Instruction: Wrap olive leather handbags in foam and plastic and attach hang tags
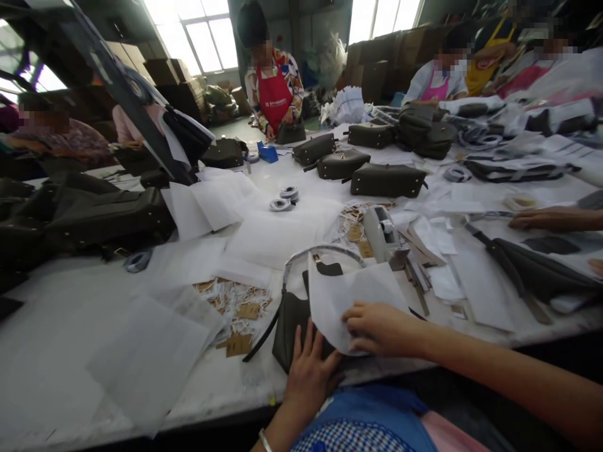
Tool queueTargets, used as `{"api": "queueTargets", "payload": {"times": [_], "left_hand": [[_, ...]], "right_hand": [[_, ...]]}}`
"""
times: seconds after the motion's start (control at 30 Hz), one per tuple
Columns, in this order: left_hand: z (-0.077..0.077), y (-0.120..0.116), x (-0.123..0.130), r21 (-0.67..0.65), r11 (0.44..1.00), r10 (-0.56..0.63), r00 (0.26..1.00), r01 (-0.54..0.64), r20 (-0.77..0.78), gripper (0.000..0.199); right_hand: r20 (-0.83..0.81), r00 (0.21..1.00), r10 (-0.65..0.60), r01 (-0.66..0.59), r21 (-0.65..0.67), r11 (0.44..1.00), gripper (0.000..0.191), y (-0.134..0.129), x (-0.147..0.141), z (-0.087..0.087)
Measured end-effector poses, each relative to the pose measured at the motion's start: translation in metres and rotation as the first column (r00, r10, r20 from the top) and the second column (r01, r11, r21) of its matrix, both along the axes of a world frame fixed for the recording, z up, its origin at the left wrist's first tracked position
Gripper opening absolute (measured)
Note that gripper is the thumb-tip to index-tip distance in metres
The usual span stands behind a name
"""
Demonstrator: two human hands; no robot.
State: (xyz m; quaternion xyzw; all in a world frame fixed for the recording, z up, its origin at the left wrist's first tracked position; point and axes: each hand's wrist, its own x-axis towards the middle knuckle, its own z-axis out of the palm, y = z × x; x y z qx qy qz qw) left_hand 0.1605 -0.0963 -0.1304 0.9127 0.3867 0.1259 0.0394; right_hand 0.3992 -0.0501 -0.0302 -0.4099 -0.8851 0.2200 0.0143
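A dark handbag [288, 329] lies at the table's front edge, its wrapped strap [325, 247] arching behind it. Over its right part is a white paper sheet [360, 292]. My left hand [311, 370] rests on the bag's front with fingers spread, beside the paper's lower left edge. On the paper lies my right hand [377, 326], its fingers bent; whether they pinch the sheet is hard to make out.
Tags with strings [242, 307] lie left of the bag. Behind it stands a tape dispenser [384, 235]. More dark bags [389, 181] sit farther back. Another person's hand [551, 218] is at the right. A dark post [136, 107] rises at the left.
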Motion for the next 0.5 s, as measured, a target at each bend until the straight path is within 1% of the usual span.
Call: {"api": "queueTargets", "payload": {"times": [0.07, 0.1, 0.17, 0.23, 0.27, 0.4, 0.5], "left_hand": [[0.001, -0.002, 0.001, -0.055, 0.998, 0.028, 1.000, -0.027, 0.010, 0.058], [0.001, -0.002, 0.002, -0.088, 0.995, 0.040, 0.999, -0.039, 0.015, 0.056], [0.002, -0.004, 0.002, -0.166, 0.985, 0.051, 0.998, -0.046, 0.023, 0.053], [0.002, -0.004, 0.002, -0.232, 0.972, 0.038, 0.999, -0.031, 0.027, 0.050], [0.002, -0.005, 0.003, -0.254, 0.967, 0.031, 0.999, -0.024, 0.024, 0.049], [-0.001, -0.006, 0.004, -0.281, 0.959, 0.035, 0.999, -0.036, -0.009, 0.051], [0.001, -0.006, 0.004, -0.328, 0.942, 0.068, 0.997, -0.073, -0.026, 0.048]], "right_hand": [[-0.009, 1.000, -0.009, 0.009, 0.020, 1.000, 0.021, 0.003, -0.001, -0.011], [-0.020, 1.000, -0.008, 0.009, 0.034, 0.999, 0.026, 0.005, -0.001, -0.015], [-0.059, 0.998, 0.013, -0.008, 0.088, 0.996, 0.046, 0.005, 0.000, -0.019], [-0.074, 0.994, 0.080, -0.072, 0.109, 0.991, 0.064, 0.004, 0.002, -0.022], [-0.071, 0.991, 0.117, -0.110, 0.092, 0.990, 0.068, 0.004, 0.003, -0.023], [-0.099, 0.967, 0.235, -0.238, -0.021, 0.971, 0.068, 0.014, 0.009, -0.033], [-0.170, 0.944, 0.283, -0.291, -0.020, 0.957, 0.070, 0.022, 0.012, -0.041]]}}
